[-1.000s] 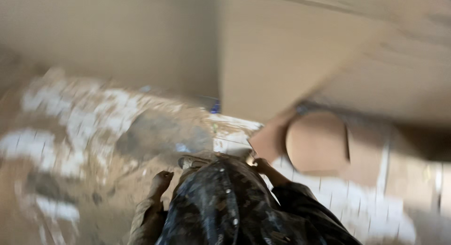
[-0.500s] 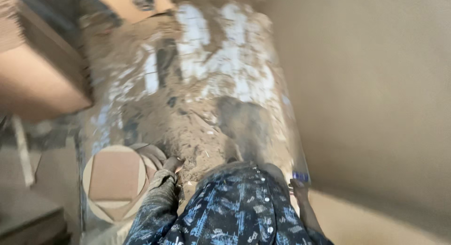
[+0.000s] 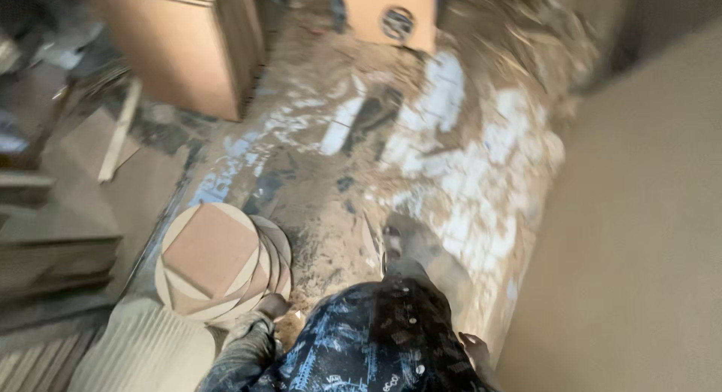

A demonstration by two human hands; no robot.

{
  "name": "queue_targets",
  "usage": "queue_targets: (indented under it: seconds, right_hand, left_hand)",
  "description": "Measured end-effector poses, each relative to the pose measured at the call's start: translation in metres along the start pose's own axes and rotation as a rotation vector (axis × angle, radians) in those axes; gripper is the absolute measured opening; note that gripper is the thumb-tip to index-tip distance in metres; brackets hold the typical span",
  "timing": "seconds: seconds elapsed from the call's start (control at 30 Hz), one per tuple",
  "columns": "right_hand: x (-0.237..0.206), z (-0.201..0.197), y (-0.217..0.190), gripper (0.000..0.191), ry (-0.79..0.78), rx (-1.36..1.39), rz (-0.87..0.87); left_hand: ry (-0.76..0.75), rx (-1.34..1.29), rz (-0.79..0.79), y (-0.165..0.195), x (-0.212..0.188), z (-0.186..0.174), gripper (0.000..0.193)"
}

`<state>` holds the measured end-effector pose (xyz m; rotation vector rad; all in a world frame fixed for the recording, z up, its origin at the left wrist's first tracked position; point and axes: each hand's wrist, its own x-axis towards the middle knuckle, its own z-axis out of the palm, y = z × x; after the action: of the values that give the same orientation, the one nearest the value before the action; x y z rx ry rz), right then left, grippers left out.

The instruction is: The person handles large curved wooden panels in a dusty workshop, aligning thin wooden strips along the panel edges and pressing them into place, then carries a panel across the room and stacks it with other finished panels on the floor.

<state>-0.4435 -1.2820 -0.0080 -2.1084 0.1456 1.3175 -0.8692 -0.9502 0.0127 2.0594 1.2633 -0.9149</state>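
The stack of round wooden discs (image 3: 218,265) lies low on the left, on the dusty floor (image 3: 353,166), with a square board resting cornerwise on its top, and it sits just beside the left hand (image 3: 272,306); half a second ago the same stack sat nearer the bottom left corner, so the view has swung and lifted. Going by size: the floor, strewn with sawdust and pale patches, fills the middle; a plain tan wall (image 3: 639,234) takes the right side, as it did before, though now it slants further in; a big leaning stack of boards (image 3: 188,46) stands at the upper left, and a smaller board with a round mark (image 3: 391,16) at the top has come into sight. The person's patterned blue shirt (image 3: 368,347) covers the bottom centre. The left hand, in a grey sleeve, reaches toward the discs' edge, the fingers blurred, so I cannot tell if they grip. The right hand (image 3: 475,347) shows only partly by the wall, its fingers unclear too.
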Motion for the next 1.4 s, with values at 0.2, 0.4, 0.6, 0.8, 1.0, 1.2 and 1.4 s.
queue_targets:
  seconds: [0.2, 0.4, 0.6, 0.8, 1.0, 1.2, 1.4]
  right_hand:
    - [0.097, 0.025, -0.216, 0.051, -0.122, -0.306, -0.092]
    - [0.161, 0.112, -0.465, 0.056, -0.144, -1.143, -0.735]
    - [0.166, 0.328, -0.647, 0.06, -0.08, -1.15, -0.995]
    - [0.112, 0.57, -0.74, 0.069, -0.385, -1.164, -1.211]
    - [0.087, 0.742, -0.821, 0.081, -0.413, -1.208, -1.423]
    - [0.109, 0.892, -0.903, 0.097, -0.407, -1.254, -1.452]
    - [0.143, 1.031, -0.974, 0.105, -0.397, -1.357, -1.253]
  left_hand:
    - [0.392, -0.59, -0.298, 0.009, 0.008, -0.117, 0.044]
    - [0.609, -0.863, -0.379, -0.003, 0.04, -0.171, 0.031]
    - [0.427, -0.886, -0.448, -0.071, 0.082, -0.119, 0.029]
    - [0.221, -0.959, -0.608, -0.172, 0.073, -0.143, 0.032]
    - [0.623, -1.408, -0.819, -0.276, 0.076, -0.287, 0.037]
    - [0.648, -1.258, -0.75, -0.362, 0.151, -0.317, 0.032]
    - [0.409, -0.969, -0.611, -0.419, 0.186, -0.312, 0.028]
